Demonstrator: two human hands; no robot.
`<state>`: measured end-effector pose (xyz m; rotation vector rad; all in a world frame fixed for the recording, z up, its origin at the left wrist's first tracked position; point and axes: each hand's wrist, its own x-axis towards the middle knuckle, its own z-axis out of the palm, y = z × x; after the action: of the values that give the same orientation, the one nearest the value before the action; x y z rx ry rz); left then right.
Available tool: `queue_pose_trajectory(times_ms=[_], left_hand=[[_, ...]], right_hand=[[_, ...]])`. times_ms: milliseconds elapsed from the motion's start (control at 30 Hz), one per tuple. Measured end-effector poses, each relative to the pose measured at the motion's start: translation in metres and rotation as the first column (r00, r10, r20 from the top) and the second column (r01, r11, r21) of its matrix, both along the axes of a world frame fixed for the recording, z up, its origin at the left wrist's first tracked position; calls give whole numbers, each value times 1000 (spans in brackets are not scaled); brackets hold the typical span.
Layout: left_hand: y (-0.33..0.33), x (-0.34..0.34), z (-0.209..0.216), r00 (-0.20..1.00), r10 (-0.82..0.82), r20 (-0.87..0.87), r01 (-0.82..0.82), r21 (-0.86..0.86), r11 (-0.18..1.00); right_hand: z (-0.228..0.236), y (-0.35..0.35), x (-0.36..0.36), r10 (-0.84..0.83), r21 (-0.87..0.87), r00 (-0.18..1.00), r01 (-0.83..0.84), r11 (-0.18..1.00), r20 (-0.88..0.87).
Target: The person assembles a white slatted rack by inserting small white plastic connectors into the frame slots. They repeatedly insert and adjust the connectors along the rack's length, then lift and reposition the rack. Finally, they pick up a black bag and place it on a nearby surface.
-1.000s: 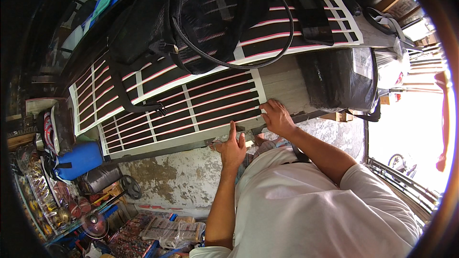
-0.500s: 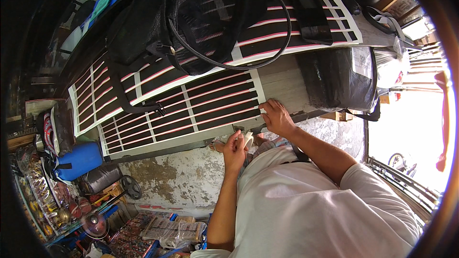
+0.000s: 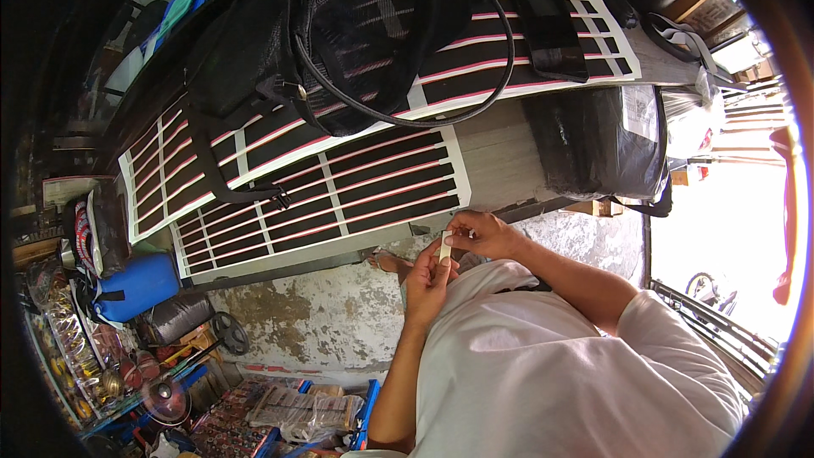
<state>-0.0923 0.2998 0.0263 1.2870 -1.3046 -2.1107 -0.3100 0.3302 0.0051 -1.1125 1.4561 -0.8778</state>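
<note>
- Off-white, narrow and flat, the strip (image 3: pixel 446 248) is held between the two hands, just off the near edge of the bench (image 3: pixel 502 148).
- It sits at the fingertips of the left hand (image 3: pixel 428 282), which is partly curled, thumb and fingers pinching the lower part.
- The right hand (image 3: pixel 485 235) comes in from the other side, its thumb and forefinger nearly together on the upper part.
- Fingertips cover bits of both ends; the strip's underside is hidden, and at this size its layers are hard to make out.
- The long axis runs nearly upright in the view, top end leaning slightly right and pointing towards the bench.
- Beyond the hands, the lower black-barred sheet (image 3: pixel 394 189) lies with its right corner near the right hand; the upper barred sheet (image 3: pixel 475 55) overlaps it, itself partly covered by a black mesh bag (image 3: pixel 360 42).
</note>
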Motion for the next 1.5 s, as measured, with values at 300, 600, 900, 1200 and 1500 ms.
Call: queue_pose_trajectory(times_ms=[300,600,900,1200,1500], left_hand=[[1,1,17,995,0,103,-12,111,994],[-20,-23,59,984,7,-179,-13,-35,999],[-35,-48,45,981,9,-192,-25,-81,996],[-32,-52,36,978,31,-205,-43,-51,998],[-35,-48,37,983,3,-186,-18,-79,997]], right_hand=[[11,-32,-13,-24,-294,955,-67,954,-295],[-50,-177,-95,-479,-541,594,87,837,-646],[-81,-216,-102,-211,-169,495,130,977,-843],[-20,-205,-90,-222,-154,678,161,975,-701],[-76,-221,-96,-503,-542,358,-10,840,-787]])
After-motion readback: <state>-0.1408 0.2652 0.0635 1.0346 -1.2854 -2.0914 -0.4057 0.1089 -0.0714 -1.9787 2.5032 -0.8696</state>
